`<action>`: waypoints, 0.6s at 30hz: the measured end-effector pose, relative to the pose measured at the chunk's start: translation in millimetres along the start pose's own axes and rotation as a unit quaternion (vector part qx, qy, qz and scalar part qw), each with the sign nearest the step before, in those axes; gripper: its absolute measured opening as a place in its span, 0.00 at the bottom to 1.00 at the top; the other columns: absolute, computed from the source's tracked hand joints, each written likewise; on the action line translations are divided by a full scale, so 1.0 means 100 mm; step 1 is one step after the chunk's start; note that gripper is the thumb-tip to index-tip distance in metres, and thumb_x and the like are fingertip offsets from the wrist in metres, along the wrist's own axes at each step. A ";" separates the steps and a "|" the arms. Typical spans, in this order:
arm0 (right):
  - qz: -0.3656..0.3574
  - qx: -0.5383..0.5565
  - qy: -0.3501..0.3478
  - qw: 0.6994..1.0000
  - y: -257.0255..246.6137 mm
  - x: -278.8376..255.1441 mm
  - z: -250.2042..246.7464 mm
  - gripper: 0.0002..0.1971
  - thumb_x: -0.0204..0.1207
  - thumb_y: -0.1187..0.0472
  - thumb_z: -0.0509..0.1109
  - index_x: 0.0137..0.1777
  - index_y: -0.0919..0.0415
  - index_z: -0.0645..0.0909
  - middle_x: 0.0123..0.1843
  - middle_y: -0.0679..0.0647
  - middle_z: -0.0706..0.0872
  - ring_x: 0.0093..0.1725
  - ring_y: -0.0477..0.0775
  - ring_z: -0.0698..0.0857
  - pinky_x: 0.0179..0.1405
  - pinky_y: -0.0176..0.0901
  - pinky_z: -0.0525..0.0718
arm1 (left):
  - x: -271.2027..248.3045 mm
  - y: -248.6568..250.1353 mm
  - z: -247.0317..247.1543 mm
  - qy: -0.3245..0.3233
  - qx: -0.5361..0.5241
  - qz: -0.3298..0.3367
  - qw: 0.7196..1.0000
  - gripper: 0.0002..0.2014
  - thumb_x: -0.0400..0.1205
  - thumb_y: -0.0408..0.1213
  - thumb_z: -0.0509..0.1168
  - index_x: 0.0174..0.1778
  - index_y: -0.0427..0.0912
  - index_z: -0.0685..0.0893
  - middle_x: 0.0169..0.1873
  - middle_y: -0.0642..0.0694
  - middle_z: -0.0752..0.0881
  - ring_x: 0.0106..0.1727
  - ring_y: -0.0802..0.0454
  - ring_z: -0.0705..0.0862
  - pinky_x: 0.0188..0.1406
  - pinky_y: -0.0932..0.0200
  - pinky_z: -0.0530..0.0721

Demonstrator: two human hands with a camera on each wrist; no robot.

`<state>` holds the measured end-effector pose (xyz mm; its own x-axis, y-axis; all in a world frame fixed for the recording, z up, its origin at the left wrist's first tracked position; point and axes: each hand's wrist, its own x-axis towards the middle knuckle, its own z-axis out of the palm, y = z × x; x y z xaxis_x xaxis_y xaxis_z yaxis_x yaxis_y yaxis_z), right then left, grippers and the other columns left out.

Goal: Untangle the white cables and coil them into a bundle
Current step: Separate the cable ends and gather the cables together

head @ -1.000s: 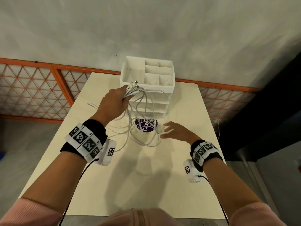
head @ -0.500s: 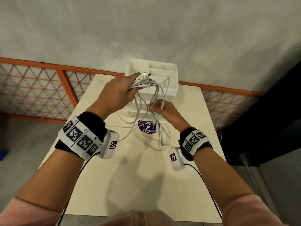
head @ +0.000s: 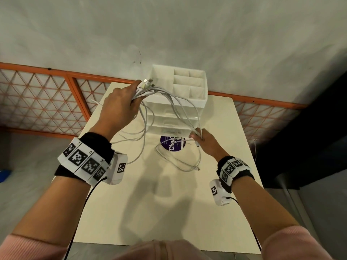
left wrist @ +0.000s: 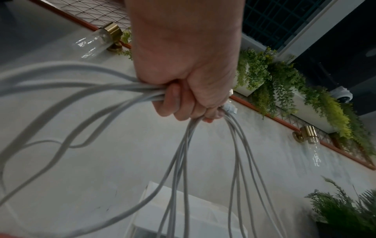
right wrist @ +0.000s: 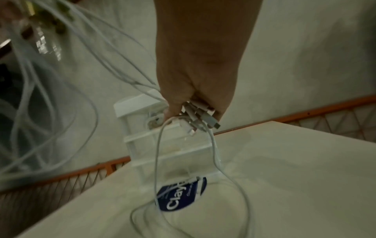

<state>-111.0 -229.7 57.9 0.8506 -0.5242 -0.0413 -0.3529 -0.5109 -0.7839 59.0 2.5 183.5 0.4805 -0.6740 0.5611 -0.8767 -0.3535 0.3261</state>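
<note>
White cables (head: 180, 109) hang in the air between both hands, above the worktop (head: 169, 203), in front of a white drawer organizer (head: 187, 102)

- Left hand (head: 118, 104): raised, fist wrapped round a thick gather of strands; metal plug ends fan out past the knuckles. The left wrist view shows its fingers (left wrist: 179, 103) curled tight on the bunch, with strands leaving downward and off to one side
- Right hand (head: 206, 141): lower, near the organizer's base, fingers (right wrist: 173, 111) pinching a cluster of the other plug ends
- Slack: long loops sag between the hands; one loop and a loose plug end lie on the worktop, partly over a purple round label (head: 171, 145). Some strands look to cross one another; hard to say how knotted

Handling, as judged:
- light, limp, no stiffness; the cables will droop and swing rather than keep shape
- smooth jacket, likely slippery, so a single strand could slide out of a loose grip
- plug ends are the rigid parts and the weak point where cord meets plug; avoid yanking there
- best hold: just behind the plugs with the ends lined up, as both hands have them, then run the cord through a loose fist to clear crossings before winding
</note>
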 end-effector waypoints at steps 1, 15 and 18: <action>-0.007 0.009 0.035 0.999 0.02 0.01 -0.03 0.05 0.81 0.63 0.66 0.43 0.57 0.81 0.40 0.56 0.79 0.36 0.51 0.79 0.35 0.29 0.78 | -0.01 0.00 0.01 -0.003 -0.002 0.001 1.000 0.20 0.83 0.41 0.58 0.69 0.37 0.75 0.39 0.30 0.86 0.38 0.27 0.82 0.33 0.41 0.79; -0.005 -0.042 0.059 0.997 0.27 0.00 -0.24 0.05 0.82 0.61 0.62 0.51 0.57 0.66 0.30 0.54 0.79 0.29 0.57 0.79 0.34 0.49 0.78 | -0.19 -0.09 0.00 -0.128 -0.001 -0.006 0.992 0.12 0.83 0.34 0.61 0.61 0.36 0.79 0.33 0.33 0.85 0.32 0.33 0.80 0.29 0.48 0.74; 0.067 -0.019 -0.087 0.994 0.46 -0.17 -0.27 0.12 0.75 0.57 0.73 0.40 0.56 0.70 0.27 0.48 0.72 0.25 0.45 0.71 0.29 0.42 0.69 | -0.36 -0.19 0.06 -0.256 0.011 -0.035 0.966 0.17 0.82 0.34 0.62 0.68 0.40 0.79 0.46 0.34 0.88 0.45 0.34 0.84 0.40 0.48 0.77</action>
<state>-152.0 -262.8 38.9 0.8482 -0.4656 -0.2527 -0.4791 -0.4708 -0.7408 58.5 29.6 153.1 0.4706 -0.8782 0.0858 -0.8451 -0.4206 0.3301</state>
